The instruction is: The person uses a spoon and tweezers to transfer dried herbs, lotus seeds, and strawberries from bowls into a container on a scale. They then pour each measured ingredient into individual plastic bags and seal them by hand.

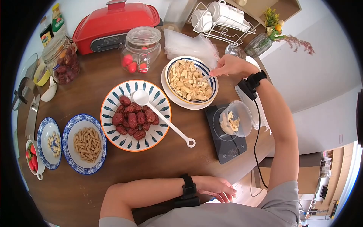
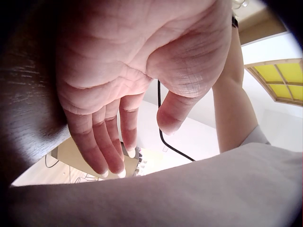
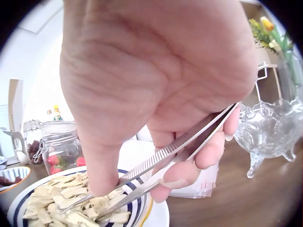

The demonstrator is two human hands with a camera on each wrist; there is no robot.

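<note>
My right hand (image 1: 235,65) pinches metal tweezers (image 3: 150,160) between thumb and fingers. Their tips reach among pale dried slices (image 1: 185,79) heaped in a blue-striped bowl (image 1: 215,89), which sits on a white plate (image 1: 164,84). In the right wrist view the two tips stand apart, touching the slices. Nearer me, a black digital scale (image 1: 215,142) bears a clear plastic tub (image 1: 246,119) with a few pale slices (image 1: 230,124) inside. My left hand (image 1: 214,186) hangs loosely by the table's front edge, palm and relaxed fingers bare in the left wrist view, holding nothing.
Left of the bowl, a patterned plate (image 1: 162,134) holds red dates and a white spoon (image 1: 166,121). Blue-rimmed dishes stand farther left. Behind are a lidded glass jar (image 1: 141,47), clear bags (image 1: 189,45), a red cooker (image 1: 117,22) and a cup rack (image 1: 227,36). A black cable (image 1: 258,151) trails from my right wrist.
</note>
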